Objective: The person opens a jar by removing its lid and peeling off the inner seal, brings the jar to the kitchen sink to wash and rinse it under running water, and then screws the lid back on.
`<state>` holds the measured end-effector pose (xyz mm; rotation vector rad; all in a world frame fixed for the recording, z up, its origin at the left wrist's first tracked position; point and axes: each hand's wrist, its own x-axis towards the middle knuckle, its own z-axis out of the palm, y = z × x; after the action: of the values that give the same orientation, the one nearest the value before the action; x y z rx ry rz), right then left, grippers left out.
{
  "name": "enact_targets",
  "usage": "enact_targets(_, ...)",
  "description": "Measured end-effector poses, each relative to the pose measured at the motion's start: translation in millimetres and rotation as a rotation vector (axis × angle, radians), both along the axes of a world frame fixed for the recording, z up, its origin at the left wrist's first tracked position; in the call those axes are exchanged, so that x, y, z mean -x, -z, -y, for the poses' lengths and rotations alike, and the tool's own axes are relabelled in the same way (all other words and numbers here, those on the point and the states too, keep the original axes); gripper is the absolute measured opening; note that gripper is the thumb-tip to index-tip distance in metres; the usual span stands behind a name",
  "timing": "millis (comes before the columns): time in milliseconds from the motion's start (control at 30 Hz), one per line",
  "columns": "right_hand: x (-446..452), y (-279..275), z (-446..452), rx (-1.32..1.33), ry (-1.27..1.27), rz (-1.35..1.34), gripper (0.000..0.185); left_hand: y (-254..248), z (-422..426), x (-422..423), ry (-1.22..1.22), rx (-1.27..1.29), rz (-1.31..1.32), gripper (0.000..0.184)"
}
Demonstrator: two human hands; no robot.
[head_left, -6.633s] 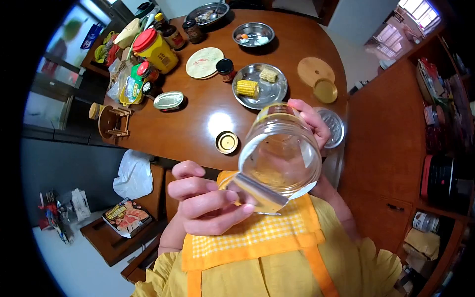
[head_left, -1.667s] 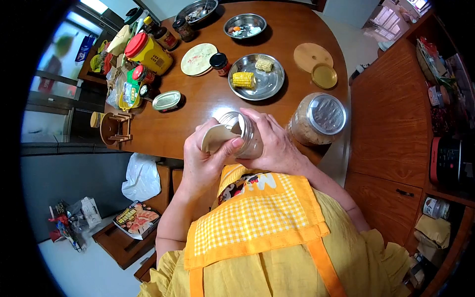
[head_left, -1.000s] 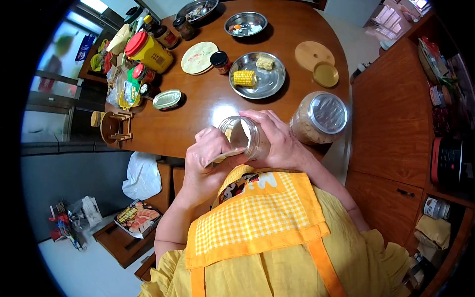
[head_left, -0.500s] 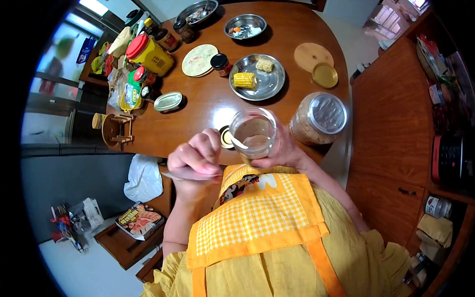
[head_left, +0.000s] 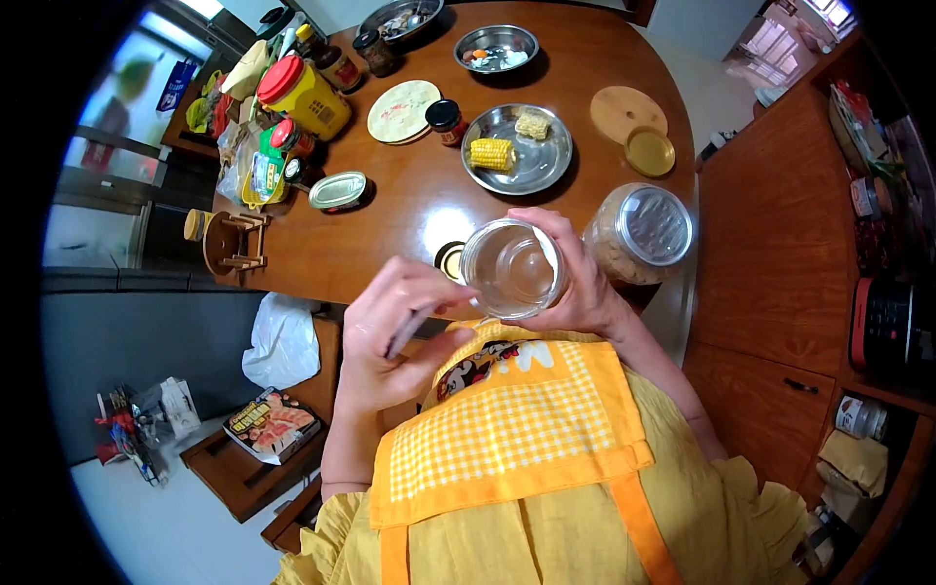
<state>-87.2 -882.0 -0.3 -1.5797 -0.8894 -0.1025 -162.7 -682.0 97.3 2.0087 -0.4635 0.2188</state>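
Note:
My right hand (head_left: 582,283) is wrapped round a clear jar (head_left: 512,273) from its right side, its open mouth tilted up towards me. A white smear shows along the right side of the jar's rim. At the jar's left, my left hand (head_left: 395,327) is closed on a thin greyish utensil (head_left: 411,327), mostly hidden by the fingers; its kind is unclear. The fingertips come close to the jar's rim, and I cannot tell whether they touch. Just behind the jar, a dark-rimmed lid (head_left: 449,261) with a pale inside lies on the table.
On the wooden table (head_left: 390,234) stand a steel plate (head_left: 531,180) with corn pieces (head_left: 492,154), a large lidded jar (head_left: 639,234), a dark-lidded jar (head_left: 446,122), an oval tin (head_left: 338,191), a steel bowl (head_left: 496,49) and a yellow tub (head_left: 307,102). A round wooden board (head_left: 629,112) lies right.
My left hand has risen, turned and moved towards the jar's rim with the utensil. The jar has shifted slightly right, its mouth turned more towards me.

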Motion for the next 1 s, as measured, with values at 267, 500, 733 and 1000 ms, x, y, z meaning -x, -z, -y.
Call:
enact_targets(267,1,-10,4,0.093,0.028,0.057,0.090,6,1,-9,0.035,-0.296,0.207,0.022)
enact_targets(500,4,-8,-1,0.052,0.097,0.065,0.092,18,10,-8,-0.121,-0.087,0.175,0.020)
enact_targets(733,4,-12,-2,0.052,0.140,0.062,0.092,27,14,-7,-0.214,-0.109,0.348,0.015)
enact_targets(1000,6,-19,4,0.177,0.234,0.101,0.091,46,-6,-14,-0.541,-0.021,0.307,0.009)
